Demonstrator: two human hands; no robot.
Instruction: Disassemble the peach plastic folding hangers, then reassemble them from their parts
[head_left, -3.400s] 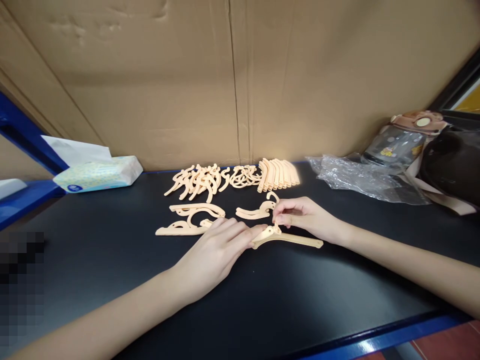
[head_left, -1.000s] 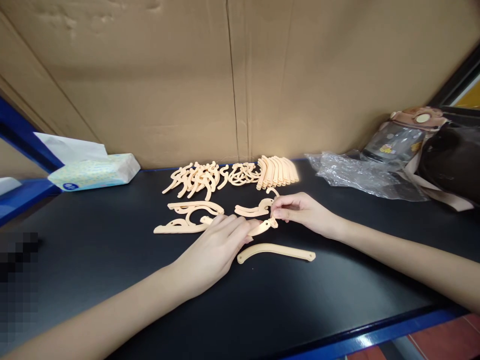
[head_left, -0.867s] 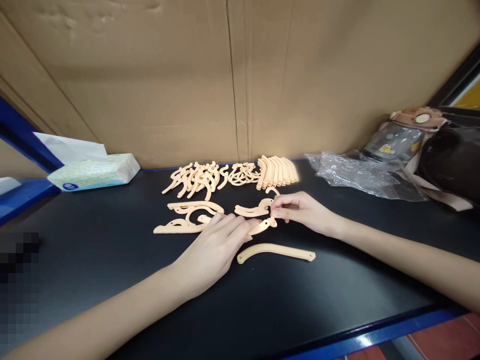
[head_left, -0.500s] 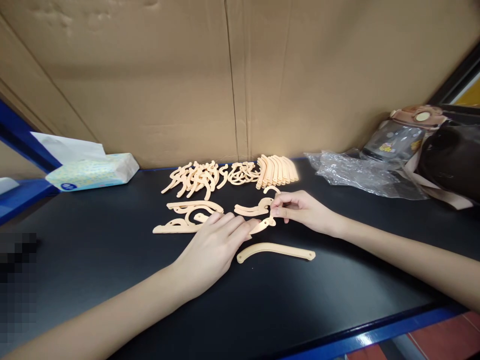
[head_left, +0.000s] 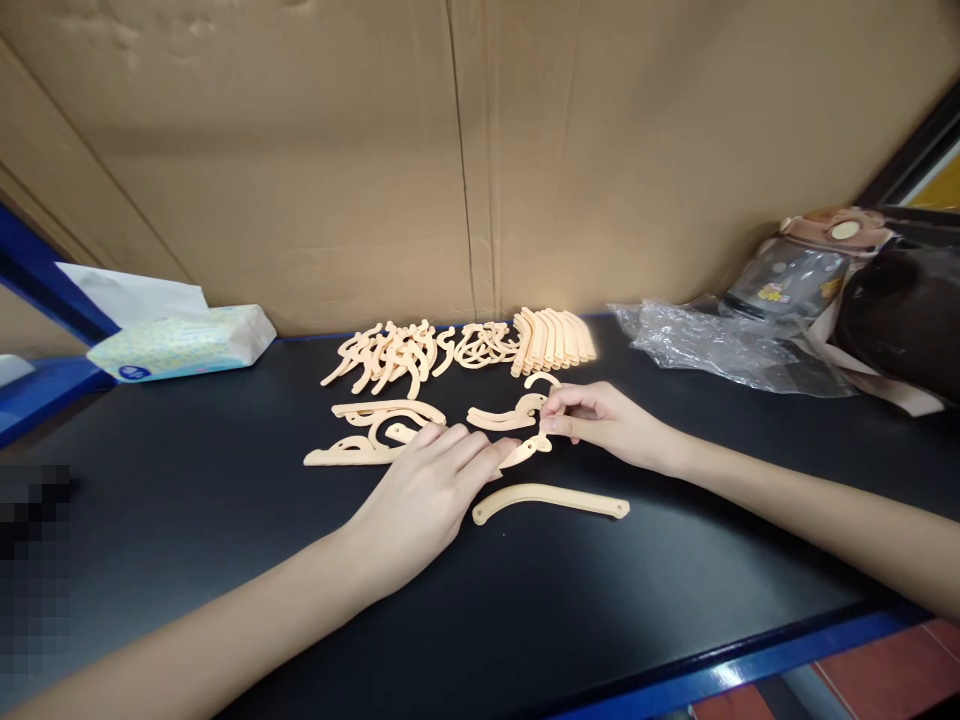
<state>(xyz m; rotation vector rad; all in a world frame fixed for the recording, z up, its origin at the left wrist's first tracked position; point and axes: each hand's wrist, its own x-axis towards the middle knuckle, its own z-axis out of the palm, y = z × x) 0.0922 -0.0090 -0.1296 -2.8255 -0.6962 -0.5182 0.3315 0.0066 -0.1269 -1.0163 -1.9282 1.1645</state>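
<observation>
My left hand (head_left: 424,495) and my right hand (head_left: 600,422) meet over the black table (head_left: 225,560) and both pinch a small peach plastic piece (head_left: 527,451) between their fingertips. A long curved peach arm (head_left: 551,499) lies loose on the table just in front of them. Behind my left hand lie peach hook-shaped parts (head_left: 375,432), and another hook part (head_left: 510,415) rests beside my right fingers. Further back sits a row of several more peach parts (head_left: 457,350), partly stacked.
A tissue pack (head_left: 180,340) lies at the back left by a blue frame. Crumpled clear plastic (head_left: 720,350), a bottle (head_left: 802,270) and a dark bag (head_left: 900,320) fill the back right. A cardboard wall rises behind. The table's blue front edge (head_left: 750,665) runs at the lower right.
The long curved arm, earlier joined to the small piece between my hands, now lies apart on the table. My hands have stayed almost still over the last second.
</observation>
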